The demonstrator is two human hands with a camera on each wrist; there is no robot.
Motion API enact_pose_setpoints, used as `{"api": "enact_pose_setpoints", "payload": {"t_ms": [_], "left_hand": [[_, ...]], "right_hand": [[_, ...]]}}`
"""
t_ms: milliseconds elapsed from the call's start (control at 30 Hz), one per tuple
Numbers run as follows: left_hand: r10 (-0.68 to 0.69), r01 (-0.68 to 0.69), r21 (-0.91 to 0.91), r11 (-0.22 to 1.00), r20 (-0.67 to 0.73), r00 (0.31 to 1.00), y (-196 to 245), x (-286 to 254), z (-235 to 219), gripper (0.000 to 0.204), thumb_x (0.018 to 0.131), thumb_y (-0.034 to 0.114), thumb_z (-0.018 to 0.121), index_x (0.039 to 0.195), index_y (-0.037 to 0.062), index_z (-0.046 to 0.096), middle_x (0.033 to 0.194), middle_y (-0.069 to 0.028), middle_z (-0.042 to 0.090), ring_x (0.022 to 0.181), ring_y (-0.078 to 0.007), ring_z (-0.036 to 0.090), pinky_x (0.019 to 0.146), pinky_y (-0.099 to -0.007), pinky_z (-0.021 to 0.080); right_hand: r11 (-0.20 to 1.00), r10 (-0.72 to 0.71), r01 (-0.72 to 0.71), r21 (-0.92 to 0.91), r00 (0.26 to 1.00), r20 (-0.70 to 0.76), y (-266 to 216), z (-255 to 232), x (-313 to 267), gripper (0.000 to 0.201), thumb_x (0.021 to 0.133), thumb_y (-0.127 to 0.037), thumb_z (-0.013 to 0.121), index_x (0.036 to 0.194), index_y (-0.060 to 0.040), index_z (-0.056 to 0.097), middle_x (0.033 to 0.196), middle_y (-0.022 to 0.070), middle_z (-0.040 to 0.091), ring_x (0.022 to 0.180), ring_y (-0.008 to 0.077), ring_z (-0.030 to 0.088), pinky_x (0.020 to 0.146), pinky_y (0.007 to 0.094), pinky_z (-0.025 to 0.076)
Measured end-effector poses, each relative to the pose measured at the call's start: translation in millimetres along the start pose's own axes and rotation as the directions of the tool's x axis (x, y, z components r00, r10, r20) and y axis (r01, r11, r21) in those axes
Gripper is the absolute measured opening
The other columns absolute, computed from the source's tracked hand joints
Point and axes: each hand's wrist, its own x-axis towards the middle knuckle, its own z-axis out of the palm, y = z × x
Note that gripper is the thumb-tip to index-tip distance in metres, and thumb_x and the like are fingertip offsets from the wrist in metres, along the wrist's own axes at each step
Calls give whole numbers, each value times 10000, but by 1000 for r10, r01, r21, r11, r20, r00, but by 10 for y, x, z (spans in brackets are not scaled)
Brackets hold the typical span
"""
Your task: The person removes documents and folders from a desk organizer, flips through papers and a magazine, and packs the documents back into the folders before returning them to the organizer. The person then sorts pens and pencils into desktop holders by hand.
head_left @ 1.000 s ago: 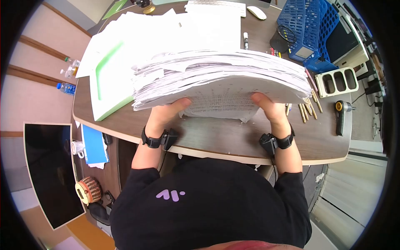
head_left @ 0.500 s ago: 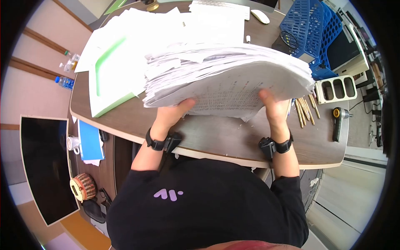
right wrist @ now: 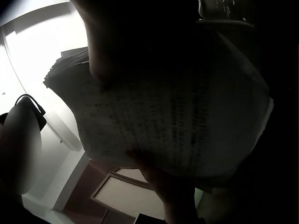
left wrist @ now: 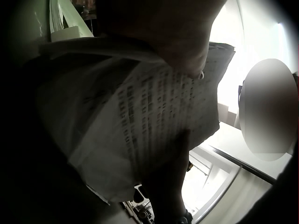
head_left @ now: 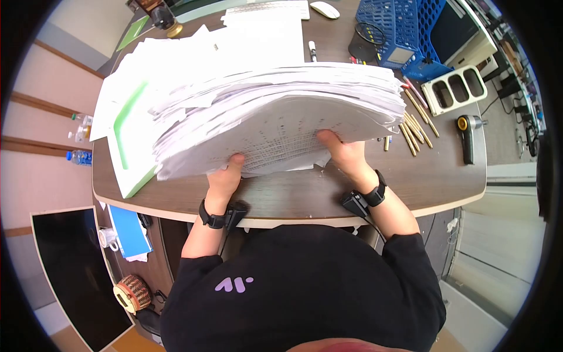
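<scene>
A thick, uneven stack of paper (head_left: 281, 111) is held up over the desk, its printed face turned toward the person and bowed in the middle. My left hand (head_left: 226, 179) grips its lower edge, thumb on the printed sheet and fingers hidden behind. On the other side my right hand (head_left: 346, 154) holds the same edge, its thumb also pressed on the front sheet. The left wrist view shows the printed face of the stack (left wrist: 154, 107) from below, dark and in shadow. From the right wrist, the stack (right wrist: 154, 116) is darker still, with the other hand's thumb at its edge.
A light green tray (head_left: 138, 182) and loose white sheets (head_left: 246, 47) lie to the left and behind. On the right are gold pens (head_left: 413, 135), a white three-slot holder (head_left: 454, 91), a black-handled tool (head_left: 467, 141), a mesh pen cup (head_left: 366, 44) and a blue basket (head_left: 396, 35).
Both hands and the stack have shifted left in the head view, and the stack's left end now sits lower. The head camera's view has also turned. Both hands keep their grip.
</scene>
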Motion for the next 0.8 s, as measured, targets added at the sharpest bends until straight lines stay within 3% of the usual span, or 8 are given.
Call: {"api": "enact_pose_setpoints", "payload": {"t_ms": [67,133,367,467,533,633,733,800], "left_hand": [[-47,46,-18,999,-72,996,15,-13,102,571,924,451,765,1227,-12,627,1166,-88,673,1059,-226,628,931,-369,492],[-25,12,-79,997,-159,987,80,50,148,573,903,448,790,1229,4,634,1166,-80,673,1040,-220,632,927,-367,494],[-223,219,-188,957,2,975,-40,-44,-100,541,882,363,828,1235,2,636,1153,-77,679,1038,-217,630,924,-362,497],[-323,331,-109,937,81,943,33,-170,-140,633,891,404,809,1305,-8,565,1229,-80,635,1112,-225,601,987,-389,474],[-292,291,55,955,0,957,121,-180,-149,404,851,240,848,1145,9,695,1039,-83,710,953,-222,659,869,-361,524],[-163,68,449,891,177,971,107,-244,-320,361,855,224,845,1111,4,718,967,-111,727,875,-245,684,793,-386,554],[-345,346,22,938,167,924,207,-303,-293,478,872,283,841,1203,-15,670,1092,-120,709,1000,-255,656,897,-382,527],[-358,343,116,932,157,920,261,-315,-416,484,891,278,824,1229,-21,650,1124,-122,699,1032,-250,644,921,-380,515]], "right_hand": [[997,-66,63,-48,996,-62,-66,67,30,311,864,-90,799,1145,4,703,1027,91,752,904,171,690,818,310,538],[998,43,-46,-51,997,-61,-159,46,39,342,839,-89,817,1150,-2,703,1034,91,753,918,175,695,826,324,541],[996,4,4,-94,996,88,-37,-61,29,357,826,-97,833,1147,-9,704,1031,96,764,908,165,715,806,314,551],[996,53,-47,-76,996,73,-93,7,-7,381,814,-96,848,1155,-10,703,1032,101,766,920,155,718,813,310,552],[998,40,-38,-55,998,45,-75,25,14,394,809,-95,854,1163,-10,701,1031,104,767,929,149,718,818,310,552],[991,124,-129,37,985,116,-38,19,-35,400,813,-96,855,1170,-6,699,1017,94,769,931,138,711,822,308,552],[978,153,-164,125,984,93,-71,127,-14,381,831,-105,845,1168,-3,699,1021,94,769,940,135,704,821,309,550],[916,368,-388,102,914,170,-181,182,23,377,854,-138,834,1176,0,694,1044,107,764,962,138,697,835,310,549]]}}
